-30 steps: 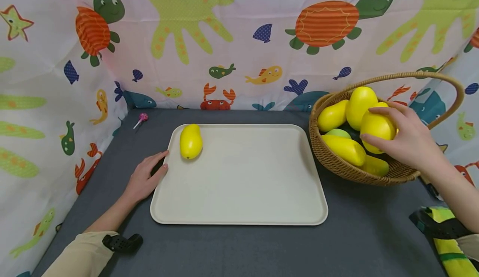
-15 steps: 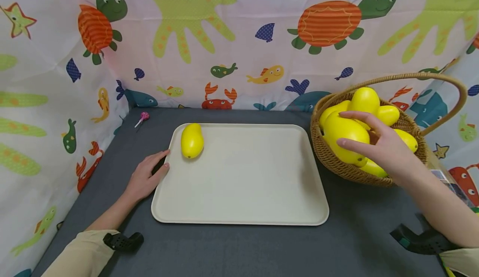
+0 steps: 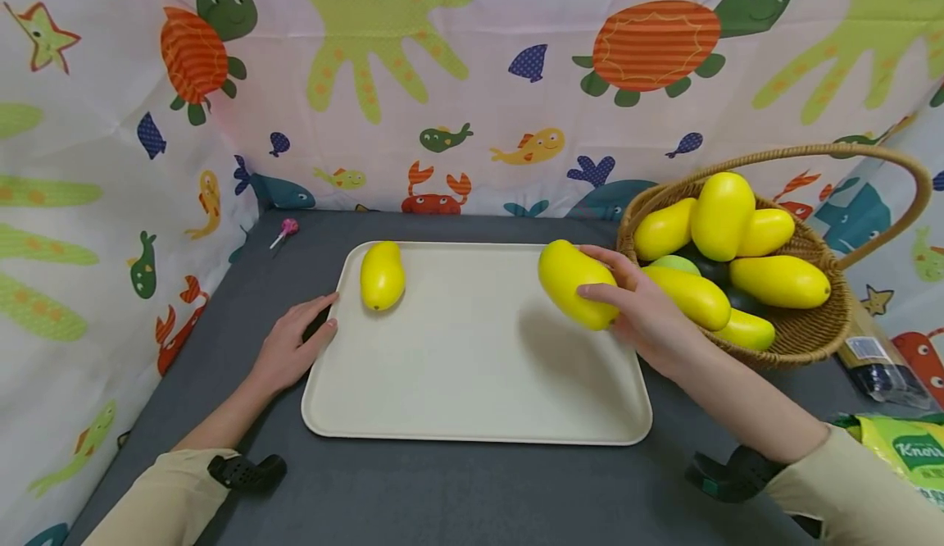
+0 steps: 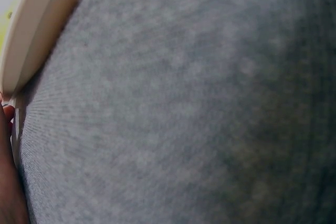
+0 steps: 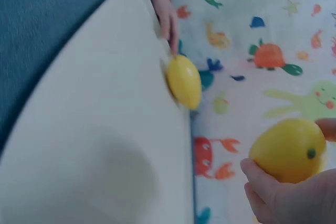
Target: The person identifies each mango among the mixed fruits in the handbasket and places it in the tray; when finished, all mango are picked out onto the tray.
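Note:
My right hand (image 3: 652,308) holds a yellow mango (image 3: 575,284) between thumb and fingers over the right part of a cream tray (image 3: 442,366). The mango's shadow falls on the tray below it. In the right wrist view, the dark stem spot shows on the held mango (image 5: 289,148). A second yellow mango (image 3: 383,275) lies at the tray's back left corner. My left hand (image 3: 291,345) rests at the tray's left edge, fingertips touching the rim. The left wrist view shows mostly grey cloth, with that hand (image 4: 10,182) at its margin.
A wicker basket (image 3: 833,333) with a tall handle stands at the right, holding several yellow mangoes and some green and dark fruit. A lollipop (image 3: 284,231) lies at the back left. Packages, one a yellow-green bag (image 3: 903,452), lie at the right. A printed curtain closes the back.
My right hand has lifted the mango out of the basket and carried it left over the tray. The left hand and the mango on the tray have stayed in place.

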### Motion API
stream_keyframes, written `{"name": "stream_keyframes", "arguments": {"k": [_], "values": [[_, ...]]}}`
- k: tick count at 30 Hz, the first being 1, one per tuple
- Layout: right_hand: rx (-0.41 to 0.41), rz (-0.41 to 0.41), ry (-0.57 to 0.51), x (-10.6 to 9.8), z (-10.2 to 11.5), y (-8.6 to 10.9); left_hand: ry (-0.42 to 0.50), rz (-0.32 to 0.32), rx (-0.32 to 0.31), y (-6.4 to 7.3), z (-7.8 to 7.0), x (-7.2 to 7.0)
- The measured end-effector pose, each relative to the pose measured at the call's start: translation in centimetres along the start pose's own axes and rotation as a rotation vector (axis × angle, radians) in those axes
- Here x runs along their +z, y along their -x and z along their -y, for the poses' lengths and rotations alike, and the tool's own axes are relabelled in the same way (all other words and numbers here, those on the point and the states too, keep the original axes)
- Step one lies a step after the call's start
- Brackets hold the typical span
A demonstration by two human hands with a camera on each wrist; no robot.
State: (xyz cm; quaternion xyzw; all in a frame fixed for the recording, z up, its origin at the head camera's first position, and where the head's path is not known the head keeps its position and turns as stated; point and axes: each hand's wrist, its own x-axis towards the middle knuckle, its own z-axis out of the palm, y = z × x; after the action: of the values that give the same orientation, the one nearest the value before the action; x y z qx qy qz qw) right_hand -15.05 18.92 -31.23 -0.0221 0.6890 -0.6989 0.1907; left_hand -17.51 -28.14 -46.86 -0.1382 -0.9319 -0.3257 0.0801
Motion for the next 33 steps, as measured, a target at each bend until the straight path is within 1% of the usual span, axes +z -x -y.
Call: {"name": "stream_keyframes", "arguments": {"k": [2, 7, 10, 14, 17, 21, 28, 30, 33], "values": [[0.023, -0.001, -0.057, 0.8, -0.6, -0.8, 0.003, 0.0, 0.0, 0.0, 0.0, 0.0], [0.092, -0.043, -0.137, 2.8, -2.3, -3.1, 0.014, -0.001, 0.002, 0.0, 0.1, 0.0], [0.122, -0.074, -0.157, 4.0, -3.4, -4.6, 0.017, -0.002, -0.001, -0.1, 0.2, 0.1], [0.157, -0.114, -0.157, 5.8, -4.7, -6.4, 0.02, 0.0, -0.005, -0.1, 0.2, 0.1], [0.164, -0.133, -0.178, 7.1, -5.5, -7.7, 0.022, 0.0, -0.004, 0.0, 0.3, 0.1], [0.132, -0.15, -0.21, 8.8, -6.5, -9.4, 0.022, -0.001, 0.004, 0.0, 0.4, 0.1], [0.087, -0.225, -0.176, 11.4, -7.5, -11.6, 0.026, -0.006, 0.009, -0.1, 0.4, 0.0], [0.078, -0.256, -0.134, 11.9, -7.8, -12.3, 0.026, -0.006, 0.009, -0.1, 0.4, -0.1], [0.076, -0.301, -0.036, 12.6, -8.1, -13.1, 0.027, -0.007, 0.01, 0.0, 0.3, -0.2]]}}
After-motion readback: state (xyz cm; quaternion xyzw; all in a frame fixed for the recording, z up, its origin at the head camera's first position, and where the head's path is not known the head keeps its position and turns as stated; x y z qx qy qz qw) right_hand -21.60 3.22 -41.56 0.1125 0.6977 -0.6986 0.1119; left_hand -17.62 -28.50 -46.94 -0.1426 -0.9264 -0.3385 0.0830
